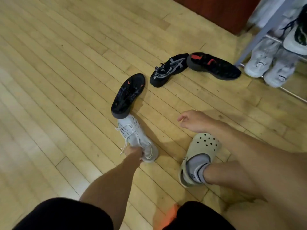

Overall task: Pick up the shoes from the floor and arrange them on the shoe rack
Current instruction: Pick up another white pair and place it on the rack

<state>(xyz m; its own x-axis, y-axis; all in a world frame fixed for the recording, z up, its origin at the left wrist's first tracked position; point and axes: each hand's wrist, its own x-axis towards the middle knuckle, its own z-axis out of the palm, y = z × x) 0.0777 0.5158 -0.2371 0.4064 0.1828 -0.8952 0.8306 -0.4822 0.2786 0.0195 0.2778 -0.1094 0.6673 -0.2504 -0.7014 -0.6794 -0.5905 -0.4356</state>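
My left hand [134, 153] grips the heel opening of a white knit sneaker [135, 133] lying on the wooden floor, its toe touching a black sneaker with red marks [127, 95]. Farther back lie a black and grey sneaker [167, 69] and another black sneaker with red marks [214, 65]. My right hand [193, 121] hovers above the floor to the right, fingers loosely curled and holding nothing. The shoe rack [264, 30] stands at the top right with white sneakers [259, 58] on its lower shelf.
My foot in a cream clog [201, 151] and grey sock rests on the floor below my right hand. A dark red-brown cabinet [216, 12] stands behind the rack. Bare wooden floor [58, 72] spreads to the left.
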